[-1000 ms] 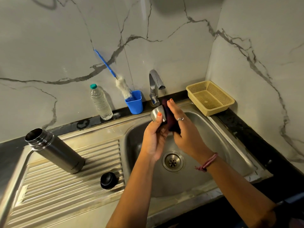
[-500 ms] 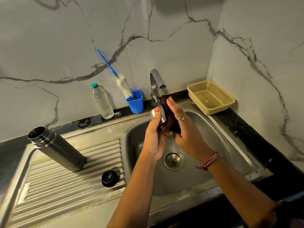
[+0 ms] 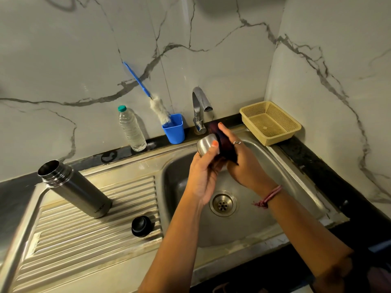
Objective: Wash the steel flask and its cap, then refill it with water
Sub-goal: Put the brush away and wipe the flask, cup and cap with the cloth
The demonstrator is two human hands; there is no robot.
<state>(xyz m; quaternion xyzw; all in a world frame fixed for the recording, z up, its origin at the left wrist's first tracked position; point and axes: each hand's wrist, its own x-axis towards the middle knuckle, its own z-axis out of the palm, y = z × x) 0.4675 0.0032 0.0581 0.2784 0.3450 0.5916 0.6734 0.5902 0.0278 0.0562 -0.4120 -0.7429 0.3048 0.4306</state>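
— Where the marble-veined wall (image 3: 211, 49) turns a corner, what sits below it?

— A steel sink (image 3: 296, 176) with a ribbed draining board (image 3: 84, 229) on its left, set in a dark counter (image 3: 330, 170). Along the back edge stand a clear water bottle (image 3: 132, 130), a blue cup (image 3: 174, 132) holding a bottle brush (image 3: 157, 107), the tap (image 3: 200, 106), and a yellow mesh basket (image 3: 270, 123) in the corner.

— And the flask?

— The steel flask (image 3: 76, 189) stands open-mouthed on the draining board, leaning in this wide view. Near it a black stopper (image 3: 141, 226) rests on the ridges, close to the basin's edge.

— The hands?

— Both are raised over the basin, just in front of the tap. The left hand (image 3: 203, 172) curls its fingers and thumb round the steel cap (image 3: 204, 144), thumb on top. The right hand (image 3: 241, 161) presses a dark scrubbing cloth (image 3: 224, 144) against the cap, fingers together and stretched along the cloth; a ring and a wrist thread show.

— Anything different from half a second ago?

— Little. The hands keep the same hold on cap and cloth at the same spot. Flask, stopper and the back-edge items lie as before.
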